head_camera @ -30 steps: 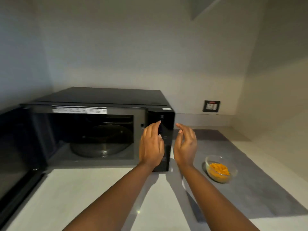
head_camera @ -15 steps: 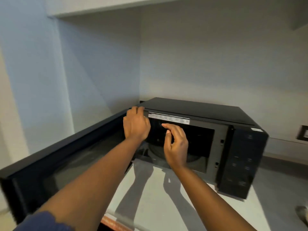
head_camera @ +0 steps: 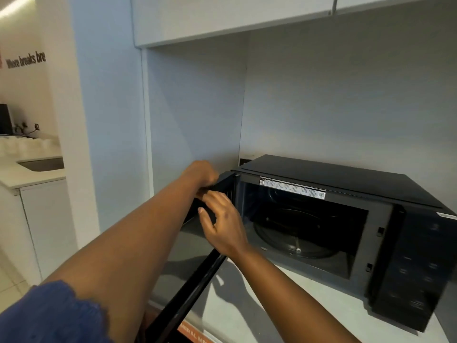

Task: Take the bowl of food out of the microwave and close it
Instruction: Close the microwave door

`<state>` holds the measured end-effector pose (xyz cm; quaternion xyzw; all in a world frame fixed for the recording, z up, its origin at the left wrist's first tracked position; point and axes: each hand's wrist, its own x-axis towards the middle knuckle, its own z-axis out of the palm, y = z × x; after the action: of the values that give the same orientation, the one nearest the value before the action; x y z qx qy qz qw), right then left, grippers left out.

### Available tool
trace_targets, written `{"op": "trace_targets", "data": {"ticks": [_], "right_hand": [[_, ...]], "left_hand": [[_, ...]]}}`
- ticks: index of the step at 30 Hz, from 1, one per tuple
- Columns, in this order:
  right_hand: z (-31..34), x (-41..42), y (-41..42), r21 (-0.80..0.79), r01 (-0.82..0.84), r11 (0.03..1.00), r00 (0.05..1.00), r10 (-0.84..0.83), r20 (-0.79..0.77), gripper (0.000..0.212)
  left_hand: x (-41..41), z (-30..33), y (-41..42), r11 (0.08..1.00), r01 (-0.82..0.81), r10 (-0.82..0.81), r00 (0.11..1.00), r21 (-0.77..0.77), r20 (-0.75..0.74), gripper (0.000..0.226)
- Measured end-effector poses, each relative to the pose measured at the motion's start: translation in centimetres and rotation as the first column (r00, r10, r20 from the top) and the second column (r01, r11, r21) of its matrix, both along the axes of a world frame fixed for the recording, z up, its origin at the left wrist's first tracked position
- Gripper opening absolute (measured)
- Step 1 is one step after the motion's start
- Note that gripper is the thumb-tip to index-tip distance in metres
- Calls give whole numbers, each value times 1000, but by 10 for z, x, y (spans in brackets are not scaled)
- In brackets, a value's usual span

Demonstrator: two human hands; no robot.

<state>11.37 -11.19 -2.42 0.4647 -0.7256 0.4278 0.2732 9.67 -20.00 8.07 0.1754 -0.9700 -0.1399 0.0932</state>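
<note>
The black microwave (head_camera: 346,180) stands on a pale counter with its cavity open and only the glass turntable (head_camera: 296,235) inside. Its door (head_camera: 197,280) swings out to the left, toward me. My left hand (head_camera: 202,173) curls over the door's top edge close to the hinge. My right hand (head_camera: 222,226) is just below it, fingers loosely apart against the door's inner side and holding nothing. The bowl of food is outside this view.
A white wall panel (head_camera: 111,120) stands close to the left of the door. Upper cabinets (head_camera: 222,18) hang overhead. Far left is another counter with a sink (head_camera: 42,164). The pale counter (head_camera: 259,305) runs in front of the microwave.
My view has swung left and the bowl has dropped out of sight. Both hands went from the control panel to the door's top edge near the hinge.
</note>
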Motion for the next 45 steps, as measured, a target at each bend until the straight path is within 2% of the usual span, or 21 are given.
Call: {"op": "trace_targets", "data": {"ticks": [4, 8, 13, 18, 24, 27, 29, 32, 35, 38, 42, 45], "right_hand": [[-1, 0, -6, 125, -53, 991, 999, 53, 0, 43], [-3, -3, -2, 186, -63, 981, 998, 62, 12, 42], [1, -3, 10, 93, -95, 991, 993, 88, 80, 39], [8, -11, 31, 28, -93, 995, 989, 89, 117, 35], [30, -14, 72, 126, -15, 992, 992, -2, 128, 36], [48, -11, 96, 249, -8, 969, 968, -55, 245, 27], [61, -9, 114, 353, -38, 935, 933, -94, 348, 29], [81, -4, 139, 551, -65, 832, 876, -216, 430, 45], [93, 1, 160, 735, -54, 676, 855, -349, 384, 70], [96, -1, 175, 806, -6, 592, 842, -432, 323, 79], [90, -11, 190, 804, 145, 577, 839, -502, 209, 69], [82, -22, 198, 739, 240, 630, 827, -531, 184, 61]], "left_hand": [[-2, 4, 0, 996, 38, -26, 990, -85, 142, 38], [-11, 11, -6, 997, 69, -49, 940, -46, 338, 36], [-12, 23, -4, 996, 91, -89, 877, 21, 473, 45], [-16, 32, 10, 990, 135, -97, 836, -31, 540, 52], [-18, 37, 39, 967, 201, -87, 838, -157, 539, 52], [-19, 37, 58, 938, 233, -57, 835, -258, 547, 52], [-17, 37, 73, 906, 274, -55, 832, -323, 552, 52], [-18, 34, 96, 832, 338, -76, 855, -440, 513, 53], [-30, 24, 108, 796, 338, -67, 874, -502, 482, 55], [-46, 8, 118, 778, 341, -75, 884, -528, 461, 46], [-55, -11, 134, 752, 289, -35, 915, -593, 401, 46], [-63, -17, 140, 811, 261, -95, 942, -523, 323, 52]]}}
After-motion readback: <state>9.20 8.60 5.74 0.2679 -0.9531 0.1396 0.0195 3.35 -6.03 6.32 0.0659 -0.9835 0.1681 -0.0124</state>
